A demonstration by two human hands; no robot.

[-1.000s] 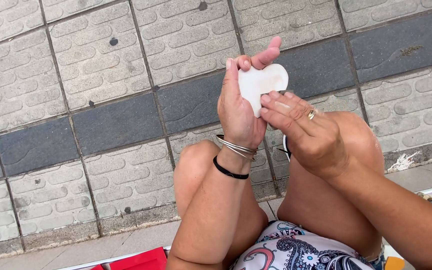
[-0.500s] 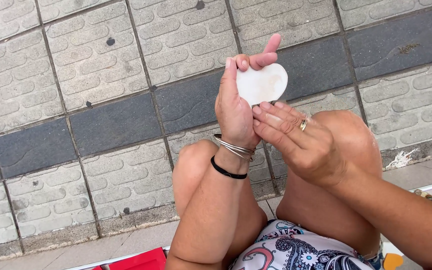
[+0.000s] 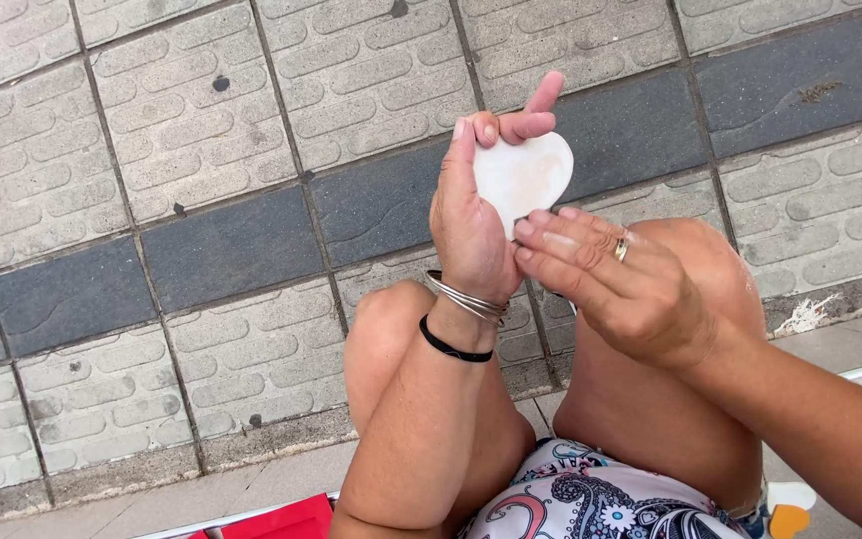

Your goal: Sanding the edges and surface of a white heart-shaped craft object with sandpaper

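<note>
Half of the white heart-shaped piece [image 3: 526, 175] is hidden behind the left hand [image 3: 471, 225], which is clasped around it above the knees. Its lower edge is covered by the right hand [image 3: 616, 284], whose fingers [image 3: 551, 240] are laid loosely against it, gripping nothing.

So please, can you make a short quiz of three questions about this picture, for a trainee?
1. True or false: the left hand holds the white flat piece up in front of the pavement.
2. Which hand wears the ring? A) left B) right
3. Fill in: the right hand's fingertips touch the piece at its ______ edge.

Key: 1 true; 2 B, the right hand; 3 lower. The silver bangles and black band sit on the left wrist.
</note>
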